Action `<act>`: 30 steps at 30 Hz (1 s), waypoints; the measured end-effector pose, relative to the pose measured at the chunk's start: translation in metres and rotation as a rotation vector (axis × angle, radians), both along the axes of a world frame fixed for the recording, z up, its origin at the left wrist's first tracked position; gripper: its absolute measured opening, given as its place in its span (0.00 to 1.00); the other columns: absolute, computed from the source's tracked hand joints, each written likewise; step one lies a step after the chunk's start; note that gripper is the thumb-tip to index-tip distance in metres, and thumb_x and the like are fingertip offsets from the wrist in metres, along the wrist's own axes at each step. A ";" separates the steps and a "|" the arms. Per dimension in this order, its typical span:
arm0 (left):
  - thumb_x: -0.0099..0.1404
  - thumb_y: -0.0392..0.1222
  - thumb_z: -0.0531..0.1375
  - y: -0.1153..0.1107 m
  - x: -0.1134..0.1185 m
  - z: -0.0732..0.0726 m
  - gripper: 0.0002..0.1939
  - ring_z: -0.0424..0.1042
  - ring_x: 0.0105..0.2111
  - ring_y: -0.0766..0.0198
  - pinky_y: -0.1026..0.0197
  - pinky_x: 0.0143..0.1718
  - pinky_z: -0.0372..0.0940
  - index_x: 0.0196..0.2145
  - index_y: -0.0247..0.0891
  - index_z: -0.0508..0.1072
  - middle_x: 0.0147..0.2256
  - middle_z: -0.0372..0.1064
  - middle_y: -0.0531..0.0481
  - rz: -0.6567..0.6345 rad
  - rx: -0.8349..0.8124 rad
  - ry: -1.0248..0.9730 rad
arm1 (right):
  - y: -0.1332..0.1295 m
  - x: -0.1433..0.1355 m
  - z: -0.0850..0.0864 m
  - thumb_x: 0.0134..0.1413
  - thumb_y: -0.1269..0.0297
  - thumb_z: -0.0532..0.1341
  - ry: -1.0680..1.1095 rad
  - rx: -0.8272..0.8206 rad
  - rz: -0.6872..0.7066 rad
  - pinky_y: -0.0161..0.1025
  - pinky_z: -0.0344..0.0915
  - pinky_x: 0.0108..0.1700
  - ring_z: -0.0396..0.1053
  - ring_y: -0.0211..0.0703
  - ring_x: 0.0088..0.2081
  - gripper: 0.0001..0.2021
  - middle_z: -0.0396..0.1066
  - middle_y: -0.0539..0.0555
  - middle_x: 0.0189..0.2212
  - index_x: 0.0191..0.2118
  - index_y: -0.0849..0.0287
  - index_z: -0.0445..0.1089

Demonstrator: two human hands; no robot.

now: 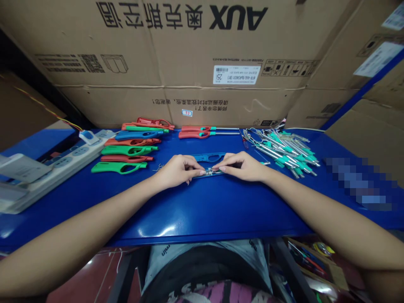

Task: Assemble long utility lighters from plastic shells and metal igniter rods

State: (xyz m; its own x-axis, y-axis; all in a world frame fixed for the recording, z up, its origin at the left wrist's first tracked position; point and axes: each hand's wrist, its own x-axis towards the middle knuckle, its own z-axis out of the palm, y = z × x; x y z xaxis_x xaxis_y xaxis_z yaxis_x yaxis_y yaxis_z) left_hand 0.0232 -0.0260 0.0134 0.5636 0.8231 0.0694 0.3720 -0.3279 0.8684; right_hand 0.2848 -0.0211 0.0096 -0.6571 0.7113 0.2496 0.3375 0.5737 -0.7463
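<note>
Head view: we have both bare hands at the middle of the blue table (189, 219), working on a small blue-and-silver workpiece (209, 171). Left hand (179, 170) is pinched narrow on its left end, thumb against fingers; right hand (241, 165) is pinched likewise on its right end. Exact part between the fingertips is too small and too covered for us to tell. Just behind the fingers, a blue shell (206, 158) lies flat, apart from the workpiece. Progress, our read: two red handles (193, 135) behind the hands have metal rods fitted, so we count those as furthest along. Workpiece looks partway, its inside parts exposed. Coloured handles (126, 150) stacked to the left show no rods, so we'd call them less complete. Loose rods with teal collars (287, 153) are heaped to the right, beyond the right hand, not fitted to anything we can see. Small wire bits (158, 167) sit just beside the left hand, likewise loose. Power strip (67, 158) is at far left.
</note>
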 end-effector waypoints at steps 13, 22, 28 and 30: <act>0.64 0.47 0.65 -0.007 0.001 0.004 0.12 0.68 0.20 0.72 0.68 0.23 0.66 0.37 0.36 0.82 0.32 0.72 0.49 0.021 0.233 0.111 | -0.011 -0.005 0.011 0.61 0.68 0.59 -0.065 0.307 0.153 0.45 0.69 0.45 0.70 0.44 0.39 0.15 0.80 0.54 0.43 0.51 0.54 0.76; 0.65 0.40 0.63 -0.014 0.005 0.009 0.08 0.70 0.25 0.68 0.65 0.29 0.65 0.38 0.36 0.82 0.32 0.74 0.48 0.026 0.400 0.237 | -0.009 0.007 0.025 0.59 0.67 0.59 -0.211 0.317 0.028 0.37 0.64 0.35 0.66 0.39 0.32 0.08 0.73 0.54 0.34 0.42 0.59 0.73; 0.64 0.39 0.63 -0.017 0.005 0.012 0.08 0.70 0.25 0.67 0.65 0.31 0.65 0.39 0.37 0.82 0.32 0.75 0.48 0.049 0.443 0.289 | -0.005 0.013 0.024 0.59 0.67 0.60 -0.282 0.201 0.045 0.34 0.60 0.31 0.62 0.36 0.28 0.03 0.69 0.51 0.29 0.37 0.58 0.71; 0.63 0.41 0.64 -0.018 0.004 0.012 0.09 0.70 0.25 0.67 0.64 0.30 0.66 0.40 0.36 0.81 0.32 0.75 0.48 0.059 0.450 0.298 | -0.004 0.013 0.024 0.60 0.66 0.60 -0.262 0.180 0.046 0.34 0.60 0.30 0.62 0.36 0.27 0.03 0.69 0.50 0.28 0.37 0.58 0.71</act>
State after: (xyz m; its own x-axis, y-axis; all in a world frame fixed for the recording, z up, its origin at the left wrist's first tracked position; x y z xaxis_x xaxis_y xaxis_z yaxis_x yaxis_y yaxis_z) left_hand 0.0273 -0.0436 0.0251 0.5663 0.7800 0.2663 0.6101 -0.6139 0.5009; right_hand 0.2978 -0.0254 0.0331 -0.7461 0.6391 0.1869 0.4757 0.7080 -0.5220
